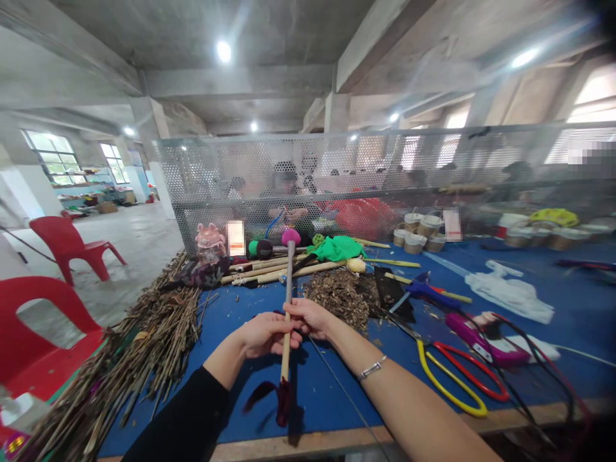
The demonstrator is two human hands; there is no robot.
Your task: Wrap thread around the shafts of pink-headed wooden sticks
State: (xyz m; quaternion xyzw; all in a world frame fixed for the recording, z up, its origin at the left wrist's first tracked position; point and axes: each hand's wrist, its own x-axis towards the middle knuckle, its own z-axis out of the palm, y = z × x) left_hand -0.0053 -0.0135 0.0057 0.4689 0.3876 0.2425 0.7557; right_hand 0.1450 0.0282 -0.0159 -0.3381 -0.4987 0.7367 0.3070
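Observation:
Both my hands are on a slim stick [285,362], tan below and greyish above, held pointing away from me over the blue table. My left hand [262,333] pinches it from the left near the middle. Fingers closed, my right hand [308,317] grips it from the right, just above the left fingertips. A dark red strip of cloth [283,401] is tied at the stick's near end. At its far end shows a magenta ball [291,237]; whether the two are joined, I cannot tell. Beside my right hand lies a heap of brown chips [334,295].
Bundled thin twigs [158,346] fill the table's left side. Several pale sticks [269,273] and a green cloth [339,249] lie ahead, before a perforated metal screen [231,167]. Rightward are scissors [457,378] with red and yellow handles, a purple corded tool [486,340] and a white plastic bag [510,289].

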